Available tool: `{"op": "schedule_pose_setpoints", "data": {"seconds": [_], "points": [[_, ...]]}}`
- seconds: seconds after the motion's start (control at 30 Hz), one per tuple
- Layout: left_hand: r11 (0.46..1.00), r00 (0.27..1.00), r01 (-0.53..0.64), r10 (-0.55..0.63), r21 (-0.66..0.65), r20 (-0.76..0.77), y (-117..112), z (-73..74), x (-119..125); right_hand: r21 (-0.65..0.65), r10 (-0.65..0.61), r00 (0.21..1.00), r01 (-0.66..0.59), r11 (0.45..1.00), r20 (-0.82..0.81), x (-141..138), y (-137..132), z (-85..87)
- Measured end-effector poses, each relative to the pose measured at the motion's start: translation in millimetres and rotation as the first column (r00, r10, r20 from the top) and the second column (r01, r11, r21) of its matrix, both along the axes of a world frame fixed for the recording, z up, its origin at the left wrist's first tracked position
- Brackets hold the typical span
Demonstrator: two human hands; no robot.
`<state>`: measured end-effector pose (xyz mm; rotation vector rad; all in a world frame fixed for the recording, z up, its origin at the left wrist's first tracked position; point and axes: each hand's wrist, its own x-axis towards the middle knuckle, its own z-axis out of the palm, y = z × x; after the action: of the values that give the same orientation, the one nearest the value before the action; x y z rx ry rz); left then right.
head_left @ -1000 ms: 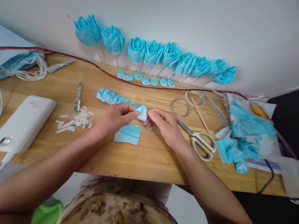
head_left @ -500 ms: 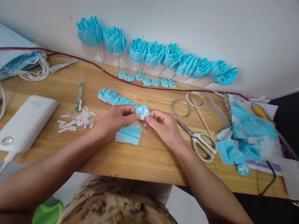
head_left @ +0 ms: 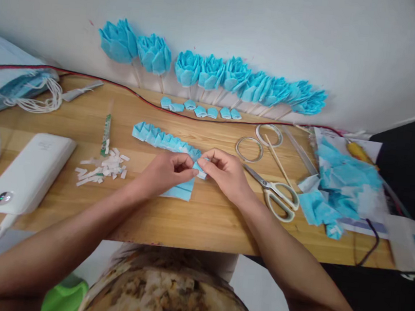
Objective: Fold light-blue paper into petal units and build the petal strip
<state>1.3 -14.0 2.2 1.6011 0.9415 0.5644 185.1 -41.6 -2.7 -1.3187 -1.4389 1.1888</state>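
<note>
Between both hands is a small folded blue paper petal (head_left: 200, 170), partly hidden by fingers. My left hand (head_left: 171, 171) pinches its left side, thumb pointing right. My right hand (head_left: 223, 169) holds its right side between thumb and index finger. Just behind the hands runs a row of folded blue petals (head_left: 158, 136), slanting across the wooden table (head_left: 193, 227). Under my left hand's edge lies a flat blue paper square (head_left: 180, 191), partly covered. To the left, a pile of white tape strips (head_left: 109, 166) sits beside a green-and-white stick (head_left: 106, 133).
Blue paper flowers (head_left: 211, 72) on sticks lean along the wall, with small folded pieces (head_left: 200, 111) before them. At right lie scissors (head_left: 280, 194), tape rings (head_left: 249, 149), a wooden stick (head_left: 278, 157) and a bag of blue paper (head_left: 349, 169). A white power bank (head_left: 29, 172) lies left.
The petal has turned and dropped slightly between my fingers; its white strip is now mostly covered. My right hand has closed further over it. The view has shifted slightly.
</note>
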Motion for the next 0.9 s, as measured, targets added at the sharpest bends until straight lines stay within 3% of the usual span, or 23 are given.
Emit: {"op": "schedule_pose_setpoints", "data": {"seconds": [0.27,0.43,0.67,0.9], "points": [[0.987,0.988,-0.138,0.144,-0.083,0.060,5.4,0.4,-3.8,-0.023,-0.017,0.984,0.013,1.000,-0.179,4.3,2.1,-1.2],[0.976,0.977,-0.171,0.186,-0.136,0.104,6.6,1.7,-4.5,-0.065,0.034,0.989,-0.044,0.997,-0.145,3.1,1.3,2.4],[0.979,0.969,-0.165,0.183,-0.115,0.168,5.4,4.6,-3.4,-0.069,0.013,0.992,-0.022,0.997,-0.126,4.1,2.2,-1.2],[0.951,0.943,-0.202,0.253,-0.233,0.217,5.2,2.5,-3.4,-0.056,-0.002,0.992,-0.006,0.998,-0.129,2.8,1.7,2.3]]}}
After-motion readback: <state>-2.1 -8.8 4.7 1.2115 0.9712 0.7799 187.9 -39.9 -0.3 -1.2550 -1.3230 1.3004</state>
